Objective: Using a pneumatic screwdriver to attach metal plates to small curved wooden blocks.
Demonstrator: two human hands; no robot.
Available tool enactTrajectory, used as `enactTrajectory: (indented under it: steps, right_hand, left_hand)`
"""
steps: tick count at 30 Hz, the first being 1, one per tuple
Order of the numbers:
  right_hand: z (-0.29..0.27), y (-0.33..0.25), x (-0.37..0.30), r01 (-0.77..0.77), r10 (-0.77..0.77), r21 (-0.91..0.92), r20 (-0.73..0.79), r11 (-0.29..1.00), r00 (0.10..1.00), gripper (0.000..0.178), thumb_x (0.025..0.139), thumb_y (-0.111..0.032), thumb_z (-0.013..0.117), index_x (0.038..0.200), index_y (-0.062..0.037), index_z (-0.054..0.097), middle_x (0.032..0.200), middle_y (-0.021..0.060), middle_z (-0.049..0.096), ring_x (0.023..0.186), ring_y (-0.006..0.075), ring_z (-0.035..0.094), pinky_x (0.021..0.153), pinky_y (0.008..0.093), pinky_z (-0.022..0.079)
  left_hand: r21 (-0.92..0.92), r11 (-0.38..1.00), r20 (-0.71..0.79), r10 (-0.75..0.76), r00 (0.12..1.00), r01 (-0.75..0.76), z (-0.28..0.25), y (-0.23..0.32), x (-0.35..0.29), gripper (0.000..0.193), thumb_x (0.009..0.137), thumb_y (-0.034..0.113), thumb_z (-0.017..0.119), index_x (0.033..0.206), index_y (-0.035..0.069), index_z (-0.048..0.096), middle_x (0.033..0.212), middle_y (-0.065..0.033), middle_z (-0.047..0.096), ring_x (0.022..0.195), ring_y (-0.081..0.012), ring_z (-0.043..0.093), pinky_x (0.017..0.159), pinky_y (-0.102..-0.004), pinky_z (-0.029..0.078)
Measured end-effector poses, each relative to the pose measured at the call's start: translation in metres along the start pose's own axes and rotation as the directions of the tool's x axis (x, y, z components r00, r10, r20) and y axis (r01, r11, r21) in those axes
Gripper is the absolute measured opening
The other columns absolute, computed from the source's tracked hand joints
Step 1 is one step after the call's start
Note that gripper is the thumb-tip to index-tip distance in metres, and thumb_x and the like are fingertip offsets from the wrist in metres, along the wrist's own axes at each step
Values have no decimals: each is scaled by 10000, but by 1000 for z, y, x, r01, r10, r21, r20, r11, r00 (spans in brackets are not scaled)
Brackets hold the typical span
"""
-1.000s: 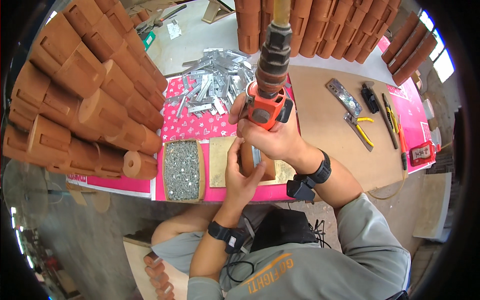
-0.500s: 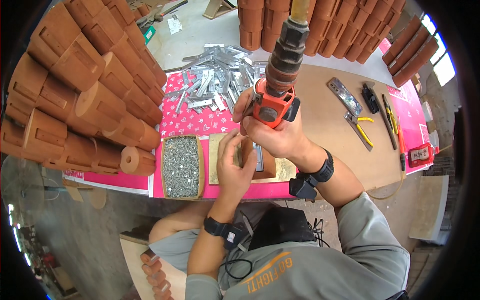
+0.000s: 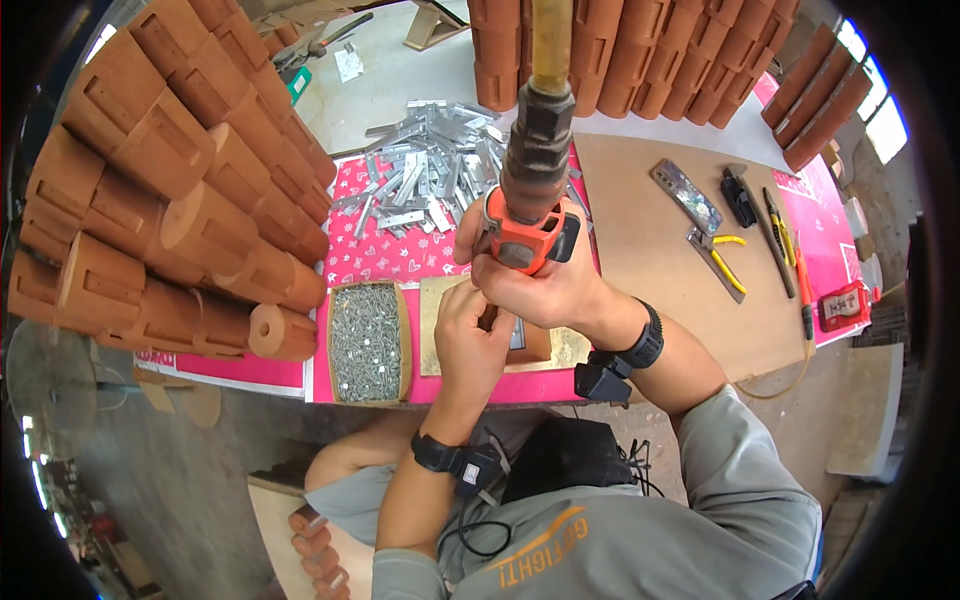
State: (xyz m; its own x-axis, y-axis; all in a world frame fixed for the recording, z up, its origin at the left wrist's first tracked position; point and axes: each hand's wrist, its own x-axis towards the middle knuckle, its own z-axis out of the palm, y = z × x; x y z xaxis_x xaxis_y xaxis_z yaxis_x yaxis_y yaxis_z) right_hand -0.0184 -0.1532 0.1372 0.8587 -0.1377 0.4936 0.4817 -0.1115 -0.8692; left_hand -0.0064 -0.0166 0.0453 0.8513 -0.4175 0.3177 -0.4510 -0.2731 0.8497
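My right hand (image 3: 540,290) is wrapped round an orange and dark grey power screwdriver (image 3: 527,232), held upright with a yellowish hose (image 3: 551,45) at its top. The tool's tip is hidden beneath my hands. Close below it, my left hand (image 3: 472,335) is closed, its fingers curled against a brown block (image 3: 537,345). What the fingertips pinch, if anything, is hidden. A silver metal strip (image 3: 517,333) shows on the block, which lies on a yellowish board (image 3: 570,347). Left of my left hand stands an open carton of screws (image 3: 368,340).
Loose metal plates (image 3: 430,165) are heaped behind my hands. Brown cylinders (image 3: 200,215) are stacked high at the left, with more brown cylinders (image 3: 640,60) at the back. On the right lie a phone (image 3: 686,195), yellow-handled pliers (image 3: 720,262) and a red packet (image 3: 845,305).
My left fingers, stretched out before, have curled in towards the block. My right hand and the screwdriver have shifted slightly left and down in view.
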Motion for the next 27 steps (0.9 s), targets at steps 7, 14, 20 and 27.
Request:
enactTrajectory:
  steps: [7,14,20,27]
  right_hand:
    - [-2,7,-1,-33,34,36,-30,999,999,263,729,-15,684,988,-2,642,863,43,712,789,100,666,741,282,563]
    - [0,6,-1,-71,77,97,-64,993,995,250,732,-23,679,978,-3,635,851,40,708,786,95,666,731,283,566]
    - [5,10,-1,-16,18,43,-39,999,999,262,741,-19,679,998,0,633,858,39,709,782,98,670,727,281,565]
    - [2,16,-3,13,-14,-20,-44,1000,999,246,733,-23,690,972,-8,636,834,28,687,739,88,631,699,270,543]
  left_hand:
    - [-12,1000,43,29,999,-28,0,-9,-2,230,809,67,763,1016,7,683,1049,-118,672,1020,-313,617,874,-401,507]
    - [-205,974,204,136,970,-94,3,-26,-21,982,729,231,893,1477,-27,311,1434,-246,418,1339,-398,429,1108,-479,377]
    - [-170,981,276,133,952,-88,1,-31,-23,1206,623,298,965,1523,-23,231,1469,-249,381,1373,-417,397,1125,-496,366]
    - [-170,984,283,107,953,-60,1,-28,-21,1277,565,349,985,1523,-26,228,1471,-243,394,1375,-424,392,1119,-500,373]
